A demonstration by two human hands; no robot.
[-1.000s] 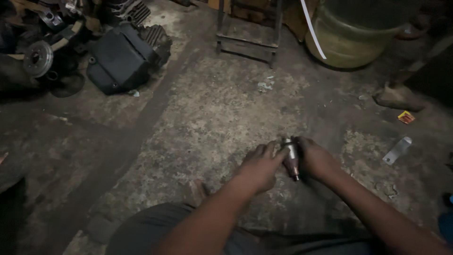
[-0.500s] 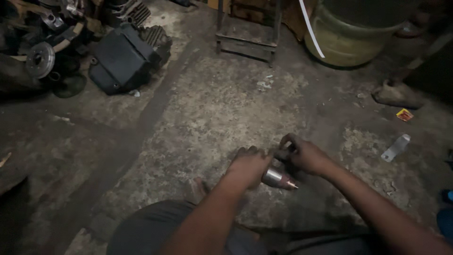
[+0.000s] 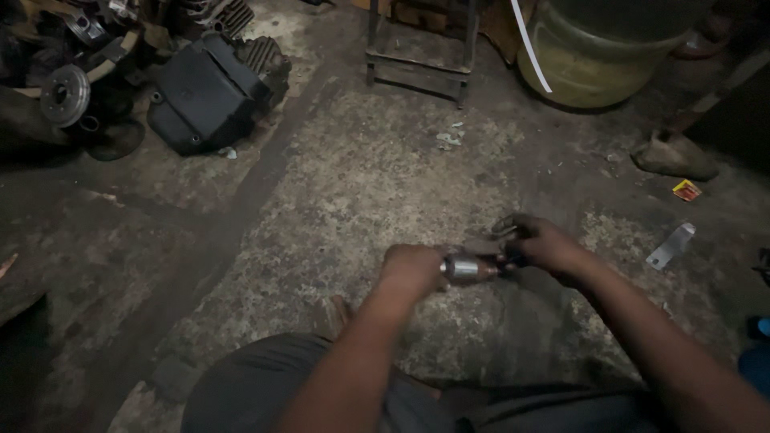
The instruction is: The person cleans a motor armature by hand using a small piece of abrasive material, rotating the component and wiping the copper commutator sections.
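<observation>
Both hands are wrapped around a small metal motor armature (image 3: 472,267) just above the concrete floor (image 3: 337,200), left hand (image 3: 413,269) closed on its body, right hand (image 3: 545,244) gripping the shaft end. Dark engine covers (image 3: 204,96) sit at the far left, a yellowish tub (image 3: 597,68) far right. A small red-yellow packet (image 3: 686,190) and a flat grey strip (image 3: 672,245) lie off right.

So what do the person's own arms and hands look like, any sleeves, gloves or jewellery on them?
Both forearms are bare as far as the head view shows: no sleeves reach into the picture. The left hand and the right hand wear no gloves. No watch, bracelet or ring can be made out, though the light is dim. Below the arms, dark grey trousers cover the knees.
</observation>
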